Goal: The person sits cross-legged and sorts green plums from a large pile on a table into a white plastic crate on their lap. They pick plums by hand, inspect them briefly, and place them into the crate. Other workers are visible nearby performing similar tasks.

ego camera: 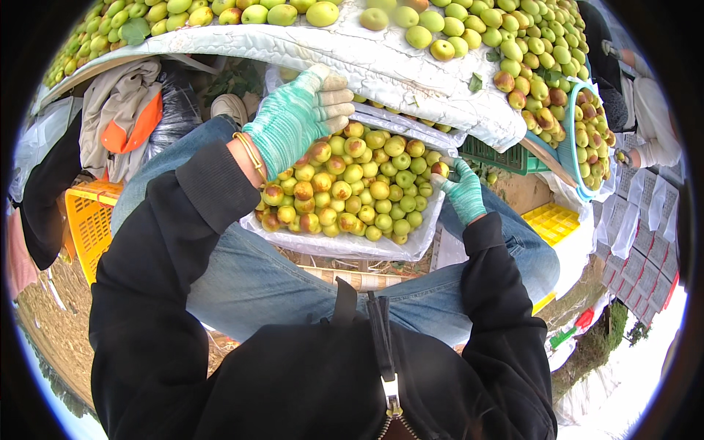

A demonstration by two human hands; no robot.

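A white box (404,250) lined with thin plastic stands between my knees, filled with green and red-brown jujubes (352,190). My right hand (465,190), in a green knit glove with pale fingertips, pinches a reddish jujube (439,169) at the box's right rim. Over the upper left corner of the box is my left hand (297,118), gloved alike, back upward and fingers pointing right. Its palm side is hidden, so whether it holds something does not show. Just beyond lies the padded white edge (352,58) of a sorting table.
Jujubes (528,38) cover much of the table. At its right end a blue-rimmed basket (577,110) holds more, near another person's hand (632,158). A green crate (492,154) sits under the table edge; yellow crates (91,220) flank me. Stacked cartons (643,242) stand far right.
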